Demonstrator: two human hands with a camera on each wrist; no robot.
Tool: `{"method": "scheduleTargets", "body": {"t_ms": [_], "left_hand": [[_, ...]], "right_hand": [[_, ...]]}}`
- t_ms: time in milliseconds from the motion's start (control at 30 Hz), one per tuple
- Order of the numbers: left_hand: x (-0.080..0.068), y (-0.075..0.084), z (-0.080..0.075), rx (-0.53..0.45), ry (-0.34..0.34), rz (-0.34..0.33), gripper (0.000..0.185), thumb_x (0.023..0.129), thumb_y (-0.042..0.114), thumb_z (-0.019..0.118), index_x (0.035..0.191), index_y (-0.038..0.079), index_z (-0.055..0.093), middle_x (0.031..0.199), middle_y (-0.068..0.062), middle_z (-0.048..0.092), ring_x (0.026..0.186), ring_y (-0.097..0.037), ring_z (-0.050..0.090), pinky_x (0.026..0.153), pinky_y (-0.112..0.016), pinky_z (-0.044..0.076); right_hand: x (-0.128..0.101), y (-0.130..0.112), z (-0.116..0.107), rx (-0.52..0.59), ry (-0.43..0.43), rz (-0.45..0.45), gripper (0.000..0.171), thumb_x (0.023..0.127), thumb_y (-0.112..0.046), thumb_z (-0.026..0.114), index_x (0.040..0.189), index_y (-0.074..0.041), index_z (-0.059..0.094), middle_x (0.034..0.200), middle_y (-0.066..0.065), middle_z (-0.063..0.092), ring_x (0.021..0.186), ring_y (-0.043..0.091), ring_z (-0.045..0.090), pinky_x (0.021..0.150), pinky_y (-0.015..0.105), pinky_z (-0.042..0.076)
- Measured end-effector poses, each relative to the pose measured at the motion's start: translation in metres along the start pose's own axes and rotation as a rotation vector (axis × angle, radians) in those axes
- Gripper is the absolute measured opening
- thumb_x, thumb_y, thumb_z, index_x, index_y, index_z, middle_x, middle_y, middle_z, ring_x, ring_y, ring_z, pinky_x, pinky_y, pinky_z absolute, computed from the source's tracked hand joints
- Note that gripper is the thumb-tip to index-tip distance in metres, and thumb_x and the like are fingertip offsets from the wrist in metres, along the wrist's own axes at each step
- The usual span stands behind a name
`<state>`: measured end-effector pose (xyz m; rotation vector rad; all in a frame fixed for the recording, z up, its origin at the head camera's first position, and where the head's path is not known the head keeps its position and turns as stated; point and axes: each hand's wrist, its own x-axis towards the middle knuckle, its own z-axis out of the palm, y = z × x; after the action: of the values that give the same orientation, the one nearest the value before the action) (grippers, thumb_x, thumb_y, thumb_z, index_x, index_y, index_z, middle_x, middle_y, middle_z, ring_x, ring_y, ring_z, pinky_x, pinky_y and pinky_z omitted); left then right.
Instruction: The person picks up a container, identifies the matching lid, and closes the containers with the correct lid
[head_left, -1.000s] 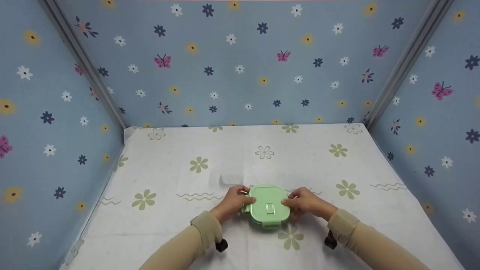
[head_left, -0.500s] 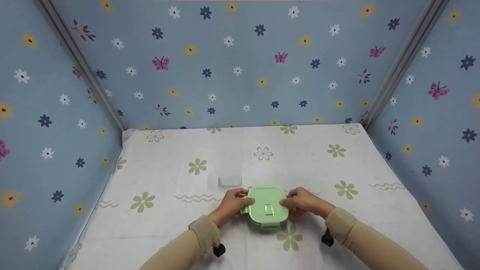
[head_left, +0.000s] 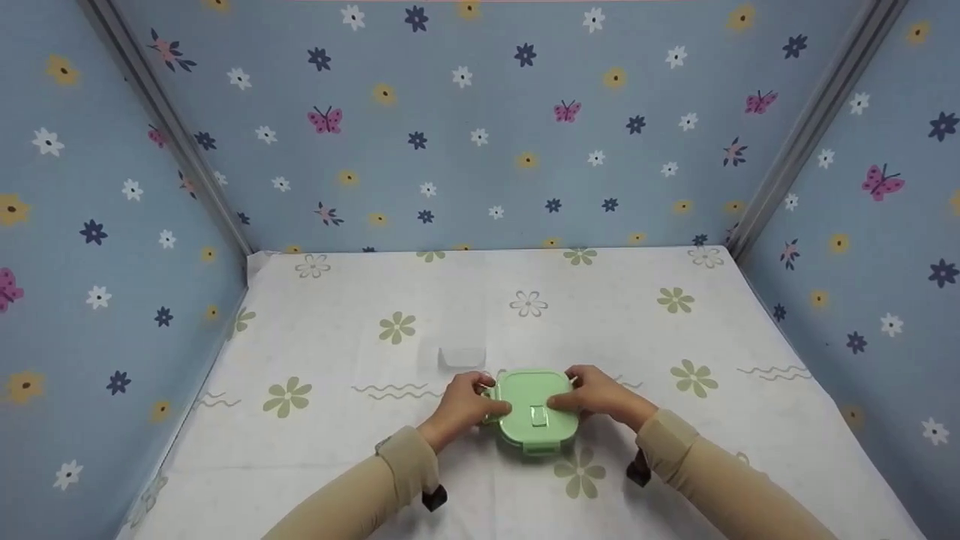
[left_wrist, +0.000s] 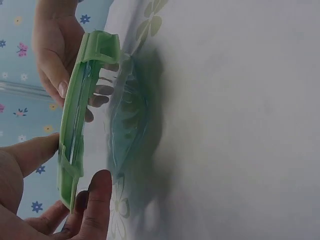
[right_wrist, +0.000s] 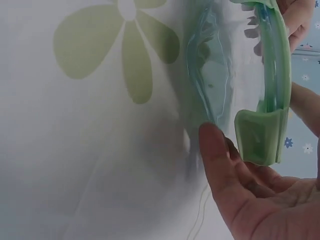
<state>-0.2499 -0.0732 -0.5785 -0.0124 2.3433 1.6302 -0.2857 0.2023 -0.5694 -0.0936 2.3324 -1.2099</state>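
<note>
Green-lidded box [head_left: 534, 411] on desk [head_left: 337, 435], near front edge. Left hand [head_left: 463, 405] pinches lid's left edge; right hand [head_left: 596, 397] pinches right edge, thumb on top. Small clear tub [head_left: 461, 356] just behind.

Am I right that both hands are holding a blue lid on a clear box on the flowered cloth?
Not quite: the lid is green, not blue, as the head view shows. Both the left hand and right hand hold it on the clear box on the flowered cloth.
</note>
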Motion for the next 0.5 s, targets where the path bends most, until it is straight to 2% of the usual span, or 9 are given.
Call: {"method": "scheduleTargets", "body": {"t_ms": [167, 300, 500], "left_hand": [[-0.007, -0.001, 0.001, 0.019, 0.009, -0.037, 0.059, 0.082, 0.022, 0.092, 0.126, -0.002, 0.062, 0.111, -0.013, 0.063, 0.083, -0.02, 0.065, 0.068, -0.033, 0.062], [-0.01, -0.003, 0.001, 0.055, 0.026, -0.055, 0.061, 0.083, 0.027, 0.093, 0.125, -0.001, 0.06, 0.11, -0.012, 0.062, 0.081, -0.019, 0.065, 0.067, -0.032, 0.06], [-0.013, -0.003, -0.001, 0.085, 0.045, -0.049, 0.061, 0.081, 0.03, 0.094, 0.119, 0.0, 0.057, 0.105, -0.009, 0.059, 0.079, -0.019, 0.064, 0.065, -0.028, 0.055]], "right_hand": [[0.004, -0.002, 0.002, -0.022, 0.052, -0.028, 0.055, 0.087, -0.033, 0.091, 0.123, -0.001, 0.067, 0.104, 0.01, 0.065, 0.086, 0.019, 0.063, 0.075, 0.032, 0.058], [0.008, -0.004, 0.005, -0.048, 0.089, -0.033, 0.053, 0.085, -0.035, 0.092, 0.12, -0.002, 0.069, 0.103, 0.008, 0.067, 0.091, 0.02, 0.062, 0.078, 0.03, 0.053], [0.013, -0.008, 0.012, -0.063, 0.122, -0.028, 0.055, 0.084, -0.035, 0.094, 0.121, -0.003, 0.07, 0.113, 0.01, 0.072, 0.105, 0.023, 0.064, 0.097, 0.041, 0.054]]}}
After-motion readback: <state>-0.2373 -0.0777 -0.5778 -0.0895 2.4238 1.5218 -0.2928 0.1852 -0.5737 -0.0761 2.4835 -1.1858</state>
